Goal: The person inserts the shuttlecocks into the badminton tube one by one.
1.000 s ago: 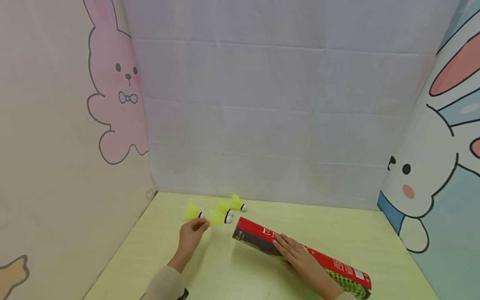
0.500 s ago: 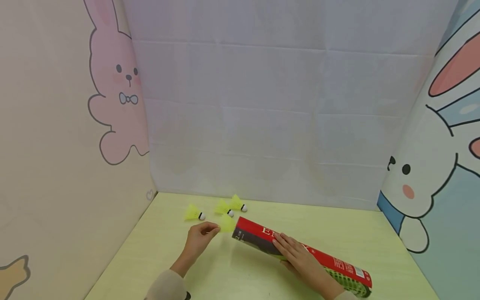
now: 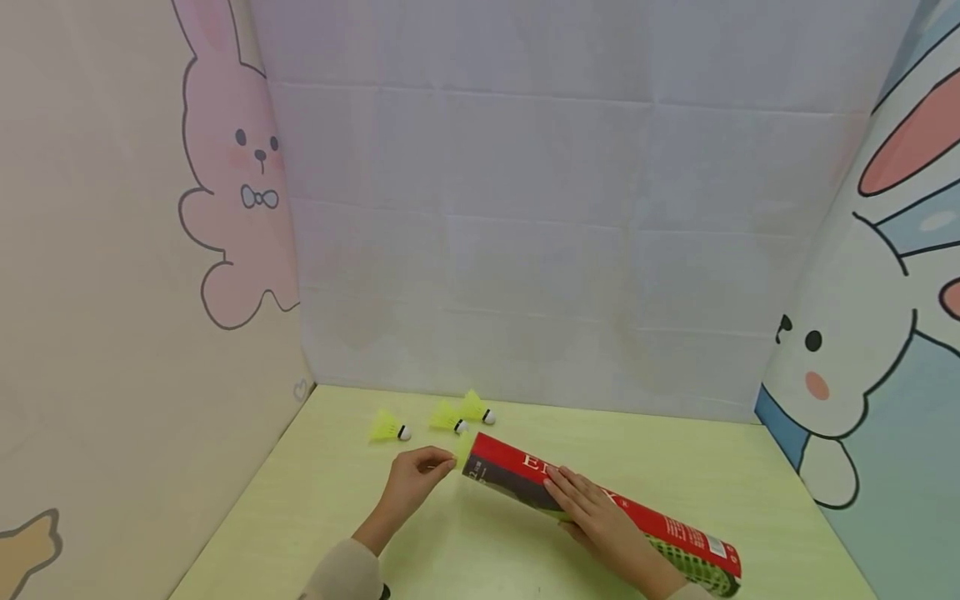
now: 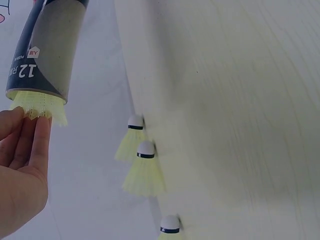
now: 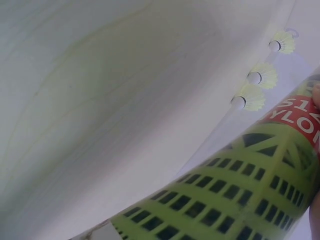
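My left hand (image 3: 416, 483) pinches the skirt edge of a yellow shuttlecock (image 4: 42, 106) between thumb and fingers. The cork end is hidden inside the mouth of a red, black and green shuttlecock tube (image 3: 517, 475), and only part of the skirt sticks out. My right hand (image 3: 600, 517) grips the tube around its middle, fingers laid over the top. The tube lies slantwise, its mouth toward the left hand. Behind them, three more yellow shuttlecocks with white corks lie on the table: one on the left (image 3: 388, 427), one in the middle (image 3: 447, 417) and one farthest back (image 3: 476, 408).
The pale yellow table (image 3: 300, 517) ends at a white cloth backdrop (image 3: 480, 233). A side panel with a pink rabbit (image 3: 240, 175) stands on the left, another with a white rabbit (image 3: 847, 367) on the right.
The left hand has moved right, carrying a shuttlecock from beside the others to the tube's mouth; its cork has gone inside. The right hand and tube have stayed nearly still.
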Motion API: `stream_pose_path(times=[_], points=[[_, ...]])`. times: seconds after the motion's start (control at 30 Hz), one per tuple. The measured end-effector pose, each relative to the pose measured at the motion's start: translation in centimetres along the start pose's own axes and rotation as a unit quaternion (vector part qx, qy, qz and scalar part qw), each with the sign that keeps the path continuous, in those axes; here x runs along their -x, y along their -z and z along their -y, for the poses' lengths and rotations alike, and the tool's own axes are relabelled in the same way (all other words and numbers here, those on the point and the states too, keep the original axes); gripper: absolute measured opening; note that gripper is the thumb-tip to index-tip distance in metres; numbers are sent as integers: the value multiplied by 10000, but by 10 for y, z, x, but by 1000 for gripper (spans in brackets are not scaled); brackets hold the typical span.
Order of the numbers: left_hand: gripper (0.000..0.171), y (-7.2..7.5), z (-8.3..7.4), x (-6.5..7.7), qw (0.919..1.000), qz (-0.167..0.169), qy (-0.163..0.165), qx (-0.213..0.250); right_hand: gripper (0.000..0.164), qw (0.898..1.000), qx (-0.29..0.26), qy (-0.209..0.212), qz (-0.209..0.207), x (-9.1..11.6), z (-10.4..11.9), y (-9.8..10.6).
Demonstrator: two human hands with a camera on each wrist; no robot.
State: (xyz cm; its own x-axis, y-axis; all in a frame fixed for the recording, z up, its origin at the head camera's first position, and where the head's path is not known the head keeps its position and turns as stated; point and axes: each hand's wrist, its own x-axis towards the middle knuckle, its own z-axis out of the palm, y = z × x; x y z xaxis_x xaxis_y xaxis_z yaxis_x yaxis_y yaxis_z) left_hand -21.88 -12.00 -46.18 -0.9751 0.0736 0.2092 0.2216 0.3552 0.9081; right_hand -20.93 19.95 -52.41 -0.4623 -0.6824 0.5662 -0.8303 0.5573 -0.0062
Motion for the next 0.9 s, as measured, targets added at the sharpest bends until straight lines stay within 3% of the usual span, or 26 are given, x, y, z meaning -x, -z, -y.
stream_pose_path(times=[0.1, 0.4, 0.57, 0.63, 0.7, 0.8, 0.9], points=[[9, 0, 0, -1, 10000, 33, -88, -3, 62, 10000, -18, -33, -24, 1, -1, 0], [8, -3, 33, -14, 9993, 266, -275, -12, 61, 10000, -76, -26, -18, 1, -1, 0], [8, -3, 32, -15, 9979, 456, -463, -3, 59, 9999, -125, 90, -64, -2, 1, 2], [8, -2, 19, -13, 9974, 515, -500, -62, 59, 9998, -149, 111, -55, -3, 1, 2], [8, -2, 17, -13, 9971, 557, -510, -47, 59, 9998, -175, 113, -39, -3, 2, 2], [8, -2, 17, -15, 9965, 665, -494, -132, 61, 9999, -151, 69, -1, -2, 2, 2], [9, -2, 28, -20, 9956, 786, -478, -171, 61, 9999, -158, 41, 25, -2, 2, 2]])
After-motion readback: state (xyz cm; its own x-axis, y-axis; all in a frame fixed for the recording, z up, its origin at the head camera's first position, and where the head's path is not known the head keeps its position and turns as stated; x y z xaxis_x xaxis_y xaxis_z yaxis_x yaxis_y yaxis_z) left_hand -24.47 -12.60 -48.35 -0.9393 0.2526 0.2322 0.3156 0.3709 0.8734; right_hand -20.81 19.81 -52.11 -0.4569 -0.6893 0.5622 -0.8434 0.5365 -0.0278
